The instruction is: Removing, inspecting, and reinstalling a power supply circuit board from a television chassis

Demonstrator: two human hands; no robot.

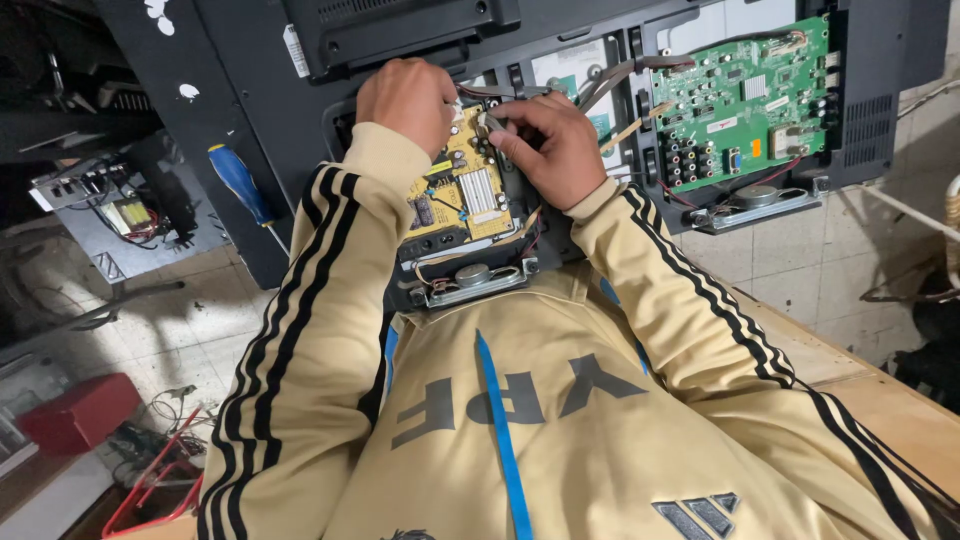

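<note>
A person in a tan striped jacket leans over an opened flat-screen television, both hands at the top edge of a yellow circuit board (462,190) that lies just below the knuckles. The left hand (407,100) is curled shut above the board's upper left corner; what it grips is hidden. The right hand (553,145) pinches a small connector (492,122) at the board's upper right, with a green circuit board (745,95) well off to the right.

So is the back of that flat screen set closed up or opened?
Opened. The back of the set has no cover over the boards: the yellow board under both hands and the green board lie bare.
</note>
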